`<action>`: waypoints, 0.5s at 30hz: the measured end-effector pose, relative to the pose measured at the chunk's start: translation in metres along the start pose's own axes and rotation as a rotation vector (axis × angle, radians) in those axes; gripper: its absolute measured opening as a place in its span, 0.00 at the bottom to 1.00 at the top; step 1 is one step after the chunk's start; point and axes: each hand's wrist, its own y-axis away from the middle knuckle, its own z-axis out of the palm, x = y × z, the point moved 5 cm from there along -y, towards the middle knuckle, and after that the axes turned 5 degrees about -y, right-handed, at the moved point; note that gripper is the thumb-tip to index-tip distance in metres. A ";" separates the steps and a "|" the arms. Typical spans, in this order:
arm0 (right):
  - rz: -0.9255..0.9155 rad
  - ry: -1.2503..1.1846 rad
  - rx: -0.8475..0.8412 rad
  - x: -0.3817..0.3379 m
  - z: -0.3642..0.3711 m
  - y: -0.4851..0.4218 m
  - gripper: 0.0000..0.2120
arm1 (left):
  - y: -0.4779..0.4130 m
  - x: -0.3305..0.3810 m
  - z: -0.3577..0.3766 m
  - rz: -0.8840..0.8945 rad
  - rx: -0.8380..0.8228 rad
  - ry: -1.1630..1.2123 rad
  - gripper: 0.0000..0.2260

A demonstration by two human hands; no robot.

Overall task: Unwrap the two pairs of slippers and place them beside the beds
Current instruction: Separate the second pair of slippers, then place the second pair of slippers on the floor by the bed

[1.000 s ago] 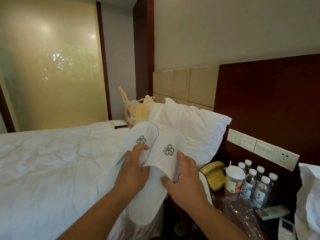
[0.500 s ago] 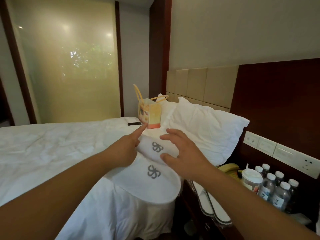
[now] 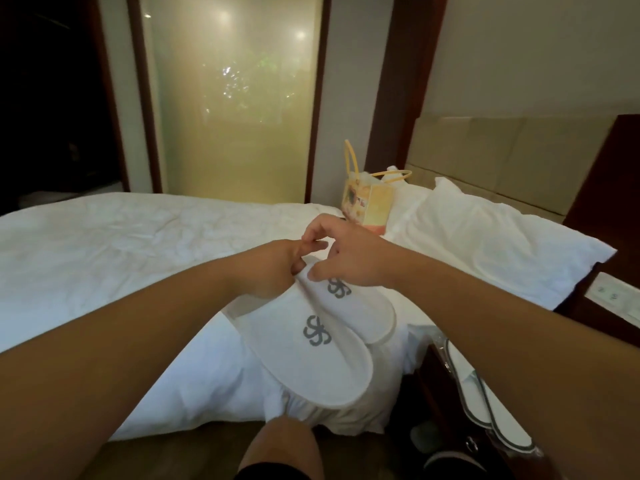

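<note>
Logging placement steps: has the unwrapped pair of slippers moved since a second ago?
Yes. The slippers have come down from in front of the pillow to lie on the bed corner.
</note>
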 end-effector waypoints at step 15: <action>0.111 -0.064 -0.488 0.009 0.072 -0.021 0.19 | 0.071 -0.025 -0.004 -0.318 0.027 0.027 0.20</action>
